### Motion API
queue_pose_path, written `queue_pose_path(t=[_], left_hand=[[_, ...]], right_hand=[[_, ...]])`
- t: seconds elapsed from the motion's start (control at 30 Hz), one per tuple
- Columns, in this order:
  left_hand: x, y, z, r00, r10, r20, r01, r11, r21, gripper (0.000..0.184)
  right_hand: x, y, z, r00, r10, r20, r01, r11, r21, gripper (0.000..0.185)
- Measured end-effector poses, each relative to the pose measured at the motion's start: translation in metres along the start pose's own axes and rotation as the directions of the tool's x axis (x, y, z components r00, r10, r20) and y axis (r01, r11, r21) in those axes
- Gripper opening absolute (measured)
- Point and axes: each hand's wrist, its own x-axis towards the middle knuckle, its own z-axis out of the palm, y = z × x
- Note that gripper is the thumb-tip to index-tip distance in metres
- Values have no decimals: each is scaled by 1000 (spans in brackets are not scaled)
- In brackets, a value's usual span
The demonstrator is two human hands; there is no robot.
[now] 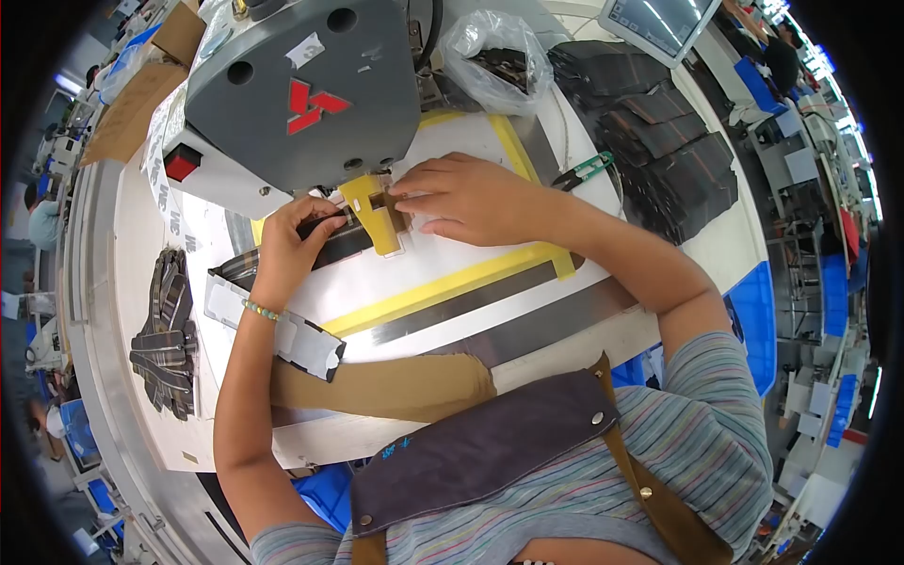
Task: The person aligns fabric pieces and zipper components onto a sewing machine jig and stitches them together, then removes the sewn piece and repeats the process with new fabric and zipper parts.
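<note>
1. Machine head [301, 104], dark grey with a red emblem, observed in the upper left of the frame; I note a yellow guard [377, 221] below it, near the centre.
2. Left hand [294, 240]: thumb and fingertips pinched on a dark strip [344, 247]. I find the strip left of the guard, slanting up toward it over the white work surface [330, 294].
3. Right hand [476, 202]: palm down, fingers extended and slightly parted, thumb apart from them. Fingertips lie at the guard's right side; I cannot tell whether they press on anything.
4. Yellow tape [443, 294] borders the lower edge of the work surface. I record a green-handled tool [591, 167] right of the right hand, beneath no other item.
5. Plaid strips [167, 348] lie bunched at the left of the frame; dark pieces [673, 141] overlap in a pile at the upper right.
6. Clear plastic bag [494, 47], dark contents, noted at the upper centre, left of that pile.
</note>
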Motion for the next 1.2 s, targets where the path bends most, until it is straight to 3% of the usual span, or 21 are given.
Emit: queue_pose_path(t=[0.03,0.23,0.43,0.53,0.63,0.83,0.87,0.93,1.07,1.17,1.2], left_hand=[[-2,-1,-2,1000,-15,12,15,1000,13,11],[-4,0,-7,998,-69,8,69,998,0,10],[-1,-6,-3,995,-95,-10,95,995,-14,13],[-1,-2,-3,994,-112,-12,112,994,10,14],[-1,-2,-2,995,-98,-28,98,995,19,14],[-3,5,-3,998,-51,-29,55,985,162,22],[-6,7,-3,996,79,-48,-58,942,331,27],[-18,13,-4,943,331,-14,-247,731,637,36],[-36,8,-7,833,542,113,-431,507,746,49],[-41,7,-13,757,620,208,-568,465,679,48],[-39,11,-13,774,602,194,-569,530,629,41]], right_hand=[[-1,2,8,997,-49,-52,48,999,-23,26],[-8,33,7,976,186,-112,-180,982,59,25],[-5,29,5,956,171,-240,-152,984,94,14],[-4,24,2,968,106,-228,-71,986,153,15],[-4,20,-3,993,-66,-102,86,976,202,24],[-1,10,1,984,-93,155,74,990,121,42],[-1,11,2,985,-92,143,75,990,122,41],[-2,12,6,989,-89,117,74,989,125,39],[-3,9,8,991,-70,118,57,993,107,40],[-1,6,6,988,-71,139,62,996,68,41],[-1,5,6,988,-71,136,64,996,57,41]])
